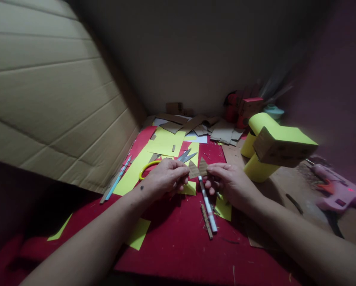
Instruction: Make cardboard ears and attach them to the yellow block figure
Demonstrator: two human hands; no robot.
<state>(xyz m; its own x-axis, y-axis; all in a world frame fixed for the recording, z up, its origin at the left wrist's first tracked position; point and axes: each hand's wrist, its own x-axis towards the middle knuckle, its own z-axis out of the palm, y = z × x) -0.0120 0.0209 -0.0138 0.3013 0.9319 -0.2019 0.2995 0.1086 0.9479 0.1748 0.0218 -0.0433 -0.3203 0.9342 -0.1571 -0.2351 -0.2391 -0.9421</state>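
Pinched in my left hand [170, 174] is a small pointed piece of brown cardboard [193, 170]. My right hand [230, 180] grips a second, similar pointed cardboard piece [203, 167], and the two pieces are side by side. Scissors [149, 167] with yellow handles lie by my left hand, their blades spread and partly behind its fingers. Below the cardboard pieces a white pen [208, 206] rests on the red cloth [178, 246], beside a thin cardboard strip [207, 222]. Yellow paper scraps [224, 208] lie under and around both hands.
A yellow paper and cardboard model [282, 143] stands at the right, near a pink glue gun [340, 190]. Cardboard scraps [195, 123] and yellow sheets [167, 141] cover the back. A light-blue pencil-like stick [118, 178] lies left, below a large leaning cardboard panel [52, 91].
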